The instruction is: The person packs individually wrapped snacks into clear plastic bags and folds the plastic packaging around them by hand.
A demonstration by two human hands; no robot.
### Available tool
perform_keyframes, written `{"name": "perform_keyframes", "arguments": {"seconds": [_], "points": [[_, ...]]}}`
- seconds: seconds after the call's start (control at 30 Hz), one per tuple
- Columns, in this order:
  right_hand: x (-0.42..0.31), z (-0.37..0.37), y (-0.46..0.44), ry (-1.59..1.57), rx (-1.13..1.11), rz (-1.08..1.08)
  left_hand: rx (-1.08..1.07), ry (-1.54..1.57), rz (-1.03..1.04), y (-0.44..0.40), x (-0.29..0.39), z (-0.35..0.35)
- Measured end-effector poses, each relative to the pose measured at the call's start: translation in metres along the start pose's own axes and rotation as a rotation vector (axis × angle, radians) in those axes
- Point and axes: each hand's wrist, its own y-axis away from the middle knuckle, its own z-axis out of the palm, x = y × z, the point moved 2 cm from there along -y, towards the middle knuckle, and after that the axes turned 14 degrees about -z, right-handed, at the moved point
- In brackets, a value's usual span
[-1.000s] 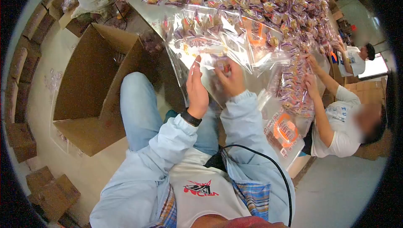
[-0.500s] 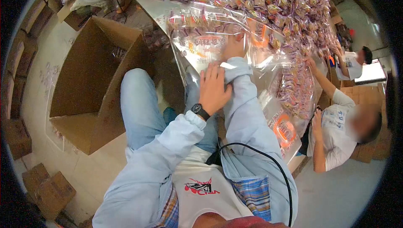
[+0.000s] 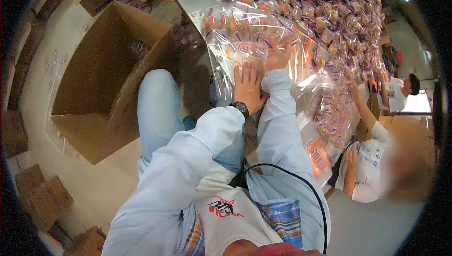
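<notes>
My left hand (image 3: 248,86) lies with its fingers spread on the near part of a clear plastic bag (image 3: 226,51) printed in orange. My right hand (image 3: 278,53) is inside or under the clear plastic, farther from me; its fingers are hidden by glare and film. Rows of small wrapped items (image 3: 238,20) fill the far part of the bag. Beyond it, a large heap of purple-edged wrapped items (image 3: 320,8) covers the table.
An open cardboard box (image 3: 110,77) stands left of my legs. More bags with orange print (image 3: 318,157) lie at the right table edge. A co-worker (image 3: 367,162) sits at the right, another (image 3: 398,93) farther back. Cartons (image 3: 44,195) are stacked at the left.
My left hand has moved from beside the right one onto the bag and flattened. My right hand has moved forward into the plastic. The near co-worker's one hand has drawn back from the table.
</notes>
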Motion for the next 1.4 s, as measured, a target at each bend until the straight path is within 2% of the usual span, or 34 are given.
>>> {"name": "perform_keyframes", "arguments": {"seconds": [0.1, 0.17, 0.23, 0.27, 0.33, 0.4, 0.47, 0.57, 0.6, 0.67, 0.7, 0.77, 0.8, 0.87, 0.9, 1.0, 1.13, 1.23, 1.33, 1.4], "points": [[-0.003, 0.002, -0.001, 0.522, -0.143, -0.184, -0.008, -0.05, 0.011, -0.001, -0.001, -0.003], [-0.003, 0.003, -0.005, 0.614, -0.186, -0.294, -0.088, -0.088, 0.044, 0.001, -0.002, -0.009], [-0.003, 0.001, -0.013, 0.769, -0.258, -0.334, -0.04, -0.119, 0.034, 0.001, -0.002, -0.005], [0.008, -0.007, -0.015, 0.848, -0.227, -0.467, -0.015, -0.134, 0.029, 0.001, -0.002, -0.003], [0.007, -0.005, -0.012, 0.755, -0.245, -0.434, 0.01, -0.127, 0.038, 0.002, -0.003, -0.001], [0.008, -0.005, -0.01, 0.613, -0.171, -0.284, 0.017, -0.092, 0.042, 0.001, -0.004, 0.001], [0.003, -0.006, -0.012, 0.521, -0.186, -0.096, -0.002, -0.026, 0.043, 0.0, -0.005, 0.003], [-0.017, 0.0, -0.011, 0.103, -0.077, 0.218, -0.041, 0.103, 0.031, -0.001, -0.005, -0.005], [-0.009, -0.008, -0.014, -0.117, -0.054, 0.175, -0.041, 0.117, 0.033, 0.0, -0.005, -0.007], [0.014, -0.036, -0.027, 0.127, -0.237, -0.228, -0.032, 0.14, 0.036, 0.0, -0.006, -0.011], [0.032, -0.064, -0.035, 0.599, -0.435, -0.578, -0.029, 0.079, 0.043, 0.0, -0.007, -0.01], [0.035, -0.06, -0.034, 0.859, -0.398, -0.674, -0.021, -0.043, 0.057, -0.001, -0.006, -0.006], [0.019, -0.026, -0.026, 0.639, -0.178, -0.422, 0.01, -0.043, 0.058, 0.0, -0.006, -0.005], [0.017, -0.012, -0.019, 0.778, -0.185, -0.399, 0.079, -0.045, 0.06, 0.001, -0.006, -0.002], [0.015, -0.005, -0.016, 0.848, -0.19, -0.386, 0.032, -0.035, 0.069, 0.001, -0.007, -0.005], [-0.002, 0.029, -0.012, 1.024, -0.298, -0.398, -0.045, 0.003, 0.079, 0.0, -0.008, -0.014], [-0.006, 0.037, -0.021, 1.39, -0.595, -0.756, -0.003, 0.06, 0.054, -0.001, -0.007, -0.005], [-0.013, 0.035, -0.031, 1.563, -0.614, -0.594, -0.008, 0.025, 0.034, 0.0, -0.006, -0.008], [-0.008, 0.026, -0.043, 1.445, -0.792, -0.858, -0.041, 0.095, 0.01, 0.0, -0.003, -0.017], [-0.004, 0.019, -0.051, 1.281, -0.796, -0.731, -0.058, 0.118, 0.001, 0.001, -0.001, -0.016]]}}
